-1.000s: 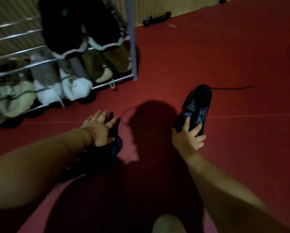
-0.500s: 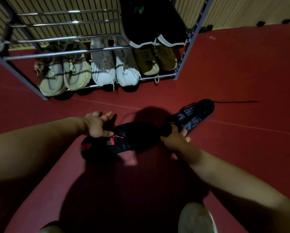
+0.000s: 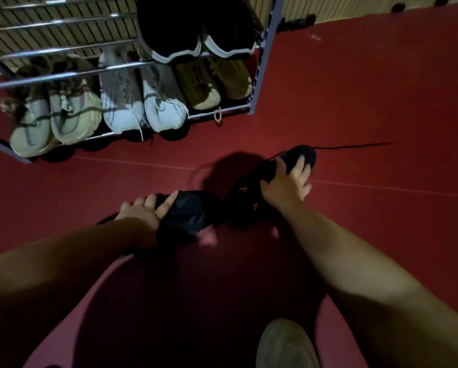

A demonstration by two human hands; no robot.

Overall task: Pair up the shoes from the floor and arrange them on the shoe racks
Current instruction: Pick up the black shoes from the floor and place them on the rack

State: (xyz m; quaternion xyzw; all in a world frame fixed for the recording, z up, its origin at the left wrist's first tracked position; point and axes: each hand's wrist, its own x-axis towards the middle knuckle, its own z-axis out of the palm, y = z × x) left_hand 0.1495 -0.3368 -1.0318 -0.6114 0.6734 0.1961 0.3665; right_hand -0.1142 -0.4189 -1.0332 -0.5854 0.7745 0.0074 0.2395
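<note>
Both hands down on the pair: left hand (image 3: 145, 211) wraps the near black shoe (image 3: 193, 213), right hand (image 3: 288, 181) clamps the far black shoe (image 3: 251, 192) over its top. A loose lace (image 3: 355, 146) trails beyond the right grip and may snag. Red floor (image 3: 381, 88) is dim; shoe rack (image 3: 265, 49) stands ahead, bottom row full.

Both arms reach forward, left hand (image 3: 145, 212) and right hand (image 3: 286, 185) fingers curled.
</note>
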